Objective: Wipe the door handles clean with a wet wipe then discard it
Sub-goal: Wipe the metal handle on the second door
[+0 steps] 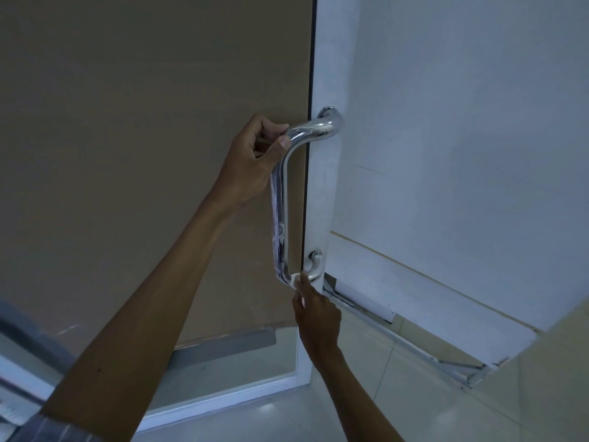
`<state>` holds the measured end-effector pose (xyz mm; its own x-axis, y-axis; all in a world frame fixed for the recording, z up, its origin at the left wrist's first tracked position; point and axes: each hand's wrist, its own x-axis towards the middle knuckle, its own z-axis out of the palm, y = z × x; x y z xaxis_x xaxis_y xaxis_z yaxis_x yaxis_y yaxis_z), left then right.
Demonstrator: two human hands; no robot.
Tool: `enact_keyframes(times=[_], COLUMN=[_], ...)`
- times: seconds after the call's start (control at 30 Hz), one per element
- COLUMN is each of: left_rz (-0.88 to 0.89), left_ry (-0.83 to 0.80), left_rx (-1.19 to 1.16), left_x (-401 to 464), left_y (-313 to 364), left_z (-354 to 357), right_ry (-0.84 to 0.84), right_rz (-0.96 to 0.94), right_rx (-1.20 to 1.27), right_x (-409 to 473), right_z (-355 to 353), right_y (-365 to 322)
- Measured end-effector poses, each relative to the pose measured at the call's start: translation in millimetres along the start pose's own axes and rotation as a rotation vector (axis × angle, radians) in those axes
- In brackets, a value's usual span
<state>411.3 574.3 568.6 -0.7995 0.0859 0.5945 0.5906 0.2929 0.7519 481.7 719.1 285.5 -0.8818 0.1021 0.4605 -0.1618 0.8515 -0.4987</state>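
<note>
At door edge: left hand fingers curled round chrome handle top bend; right hand pinches wet wipe against bottom bend

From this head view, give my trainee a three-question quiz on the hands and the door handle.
1. True or false: the left hand grips the door handle near its upper bend.
2. Where does the right hand touch the handle? A) top mount B) lower bend C) middle
3. Fill in: the handle stands ___ on the door edge.

Key: 1 true; 2 B; 3 upright. Something pale, perhaps the wipe, shows at the right fingertips.
</note>
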Motion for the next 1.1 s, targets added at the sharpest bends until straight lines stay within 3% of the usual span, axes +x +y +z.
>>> enact_keyframes(times=[0.27, 0.4, 0.5, 0.63, 0.77, 1.1], left_rz=[0.007, 0.011, 0.016, 0.015, 0.022, 0.003], left_ry=[-0.007, -0.005, -0.009, -0.004, -0.008, 0.007], left_rx=[0.0, -0.007, -0.019, -0.019, -0.012, -0.026], left_x=[1, 1, 0, 0, 0, 1], left_y=[-1, -1, -1, -2, -2, -5], left_z=[0, -1, 0, 1, 1, 1], right_ry=[0.015, 0.046, 0.048, 0.1, 0.059, 0.061], right_rz=[-0.179, -0.126, -0.259, -0.223, -0.364, -0.067], right_rx=[-0.123, -0.128, -0.169, -0.136, -0.146, -0.2], right_x=[9, 19, 21, 31, 31, 41], right_z=[-5, -14, -15, -26, -28, -20], right_y=[22, 27, 28, 31, 37, 19])
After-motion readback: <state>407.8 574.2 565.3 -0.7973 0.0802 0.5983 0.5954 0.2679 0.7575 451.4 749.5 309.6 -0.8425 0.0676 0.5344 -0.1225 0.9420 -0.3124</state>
